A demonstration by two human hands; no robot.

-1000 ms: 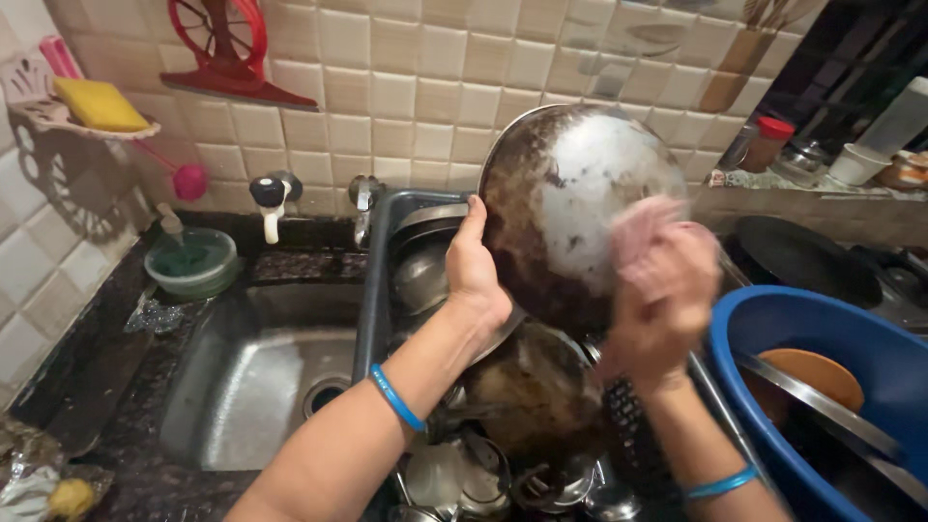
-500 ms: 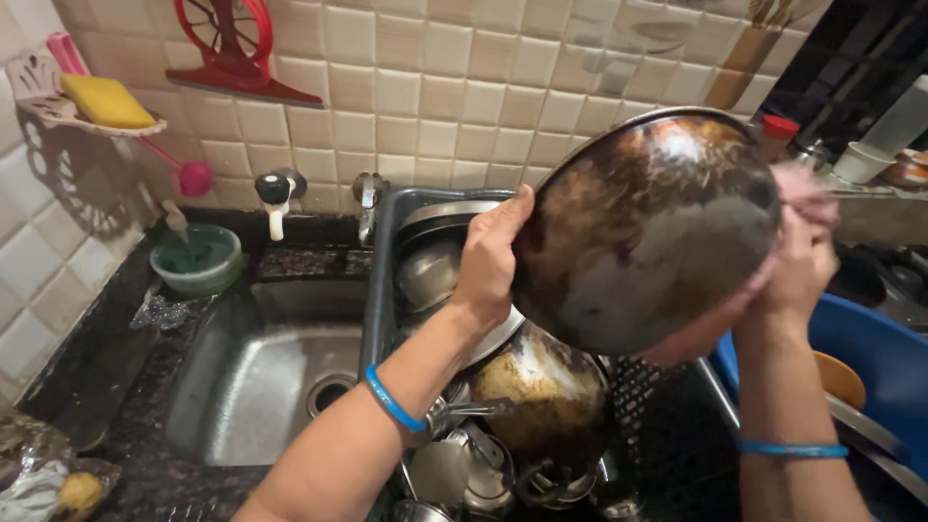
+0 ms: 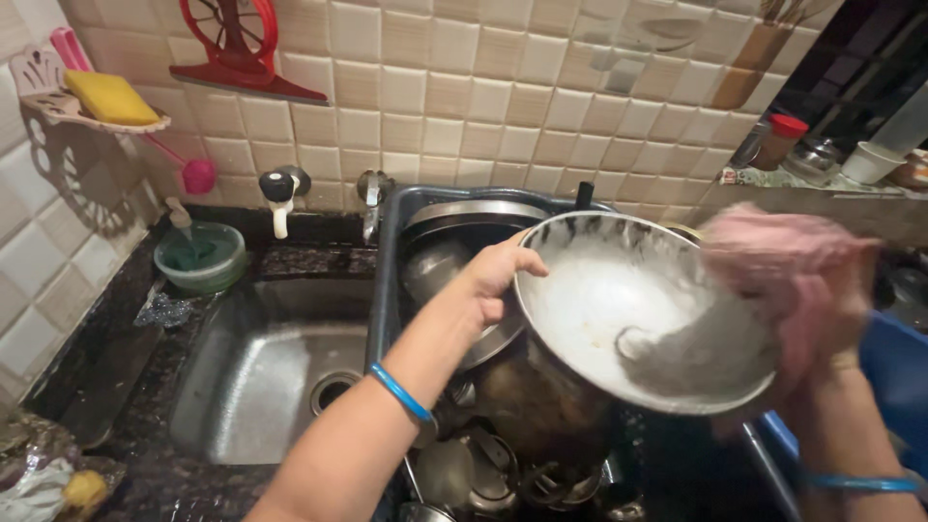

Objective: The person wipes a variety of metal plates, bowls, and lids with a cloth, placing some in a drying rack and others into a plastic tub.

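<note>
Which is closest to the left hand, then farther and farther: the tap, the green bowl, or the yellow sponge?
From the left hand, in the head view:
1. Tap, just left of it, at the wall.
2. Green bowl, farther left on the dark counter.
3. Yellow sponge, farthest, up on the wall shelf, top left.

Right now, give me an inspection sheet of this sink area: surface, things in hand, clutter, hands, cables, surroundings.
Surface: dark speckled stone counter around a steel sink.
Things in hand: round metal pan, tilted, inside whitish with soap and smears.
Clutter: dirty steel vessels piled under the pan; green bowl by the tap.
Hands: left hand grips the pan's rim; right hand blurred at its far edge.
Cables: nothing seen.
Surroundings: beige tiled wall, yellow sponge on a shelf, blue tub at right.
</note>
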